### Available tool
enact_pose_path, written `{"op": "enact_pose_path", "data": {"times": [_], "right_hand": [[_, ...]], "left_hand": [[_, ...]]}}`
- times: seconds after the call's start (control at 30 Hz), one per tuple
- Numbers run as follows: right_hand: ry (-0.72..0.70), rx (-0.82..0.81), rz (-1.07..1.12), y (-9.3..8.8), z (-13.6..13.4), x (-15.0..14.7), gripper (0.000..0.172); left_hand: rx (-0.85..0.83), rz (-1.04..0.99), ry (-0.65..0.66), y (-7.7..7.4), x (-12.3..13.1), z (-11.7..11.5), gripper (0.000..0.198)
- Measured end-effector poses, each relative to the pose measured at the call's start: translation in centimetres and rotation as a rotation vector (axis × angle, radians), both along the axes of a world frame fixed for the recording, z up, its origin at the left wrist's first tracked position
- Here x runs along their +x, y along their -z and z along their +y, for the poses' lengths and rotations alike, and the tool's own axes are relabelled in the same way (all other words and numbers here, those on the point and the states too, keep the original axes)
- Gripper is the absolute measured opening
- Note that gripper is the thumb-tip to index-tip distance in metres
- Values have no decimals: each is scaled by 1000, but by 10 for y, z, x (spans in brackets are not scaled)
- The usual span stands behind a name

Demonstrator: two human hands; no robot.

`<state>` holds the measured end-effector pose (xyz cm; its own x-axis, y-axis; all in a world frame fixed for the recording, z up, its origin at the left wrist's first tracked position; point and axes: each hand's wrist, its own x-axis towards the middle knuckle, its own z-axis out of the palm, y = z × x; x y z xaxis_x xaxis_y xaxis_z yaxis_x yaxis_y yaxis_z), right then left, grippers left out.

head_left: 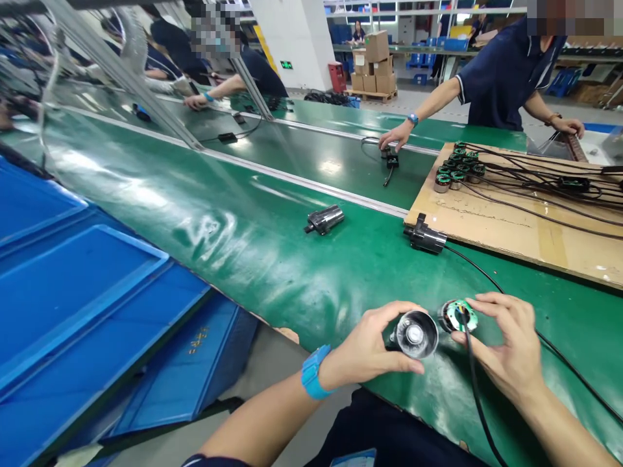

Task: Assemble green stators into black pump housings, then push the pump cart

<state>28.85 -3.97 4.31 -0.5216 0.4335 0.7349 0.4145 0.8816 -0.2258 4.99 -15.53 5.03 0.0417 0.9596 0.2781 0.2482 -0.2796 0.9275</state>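
My left hand [367,350] grips a black cylindrical housing [415,335] with its open end facing me, a silvery disc showing inside. Right beside it, my right hand [506,347] holds a round stator with a green circuit board [457,316], and a black cable [474,389] runs from it toward me. The two parts sit close together, just above the near edge of the green conveyor belt [272,259]. A blue band is on my left wrist.
Two black housings lie on the belt: one [324,220] in the middle, one with a cable [424,236] by a cardboard sheet [511,227] carrying several stators [457,170] and cables. Blue crates [87,305] stand left. Across the belt, a person's hand [396,136] touches a small part.
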Motion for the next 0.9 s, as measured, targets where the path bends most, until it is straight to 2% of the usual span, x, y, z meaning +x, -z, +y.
{"op": "enact_pose_path", "data": {"times": [0.13,0.23,0.37,0.53,0.67,0.8,0.9], "right_hand": [[18,7,164,-27,-29,14,38],[-22,-2,153,-33,-45,14,39],[-91,27,42,-28,-51,3,41],[-66,35,5,-17,-48,-6,32],[-89,-7,-9,-10,-49,-6,37],[-100,-7,-43,-9,-50,-8,35],[-98,-44,-29,-11,-52,-11,32]], "left_hand": [[6,-20,27,9,21,1,67],[58,-6,28,14,28,2,67],[102,6,19,15,33,2,65],[98,-5,7,16,36,2,71],[57,-7,3,17,36,2,74],[40,-13,14,19,35,3,79],[93,-29,12,21,35,3,79]]}}
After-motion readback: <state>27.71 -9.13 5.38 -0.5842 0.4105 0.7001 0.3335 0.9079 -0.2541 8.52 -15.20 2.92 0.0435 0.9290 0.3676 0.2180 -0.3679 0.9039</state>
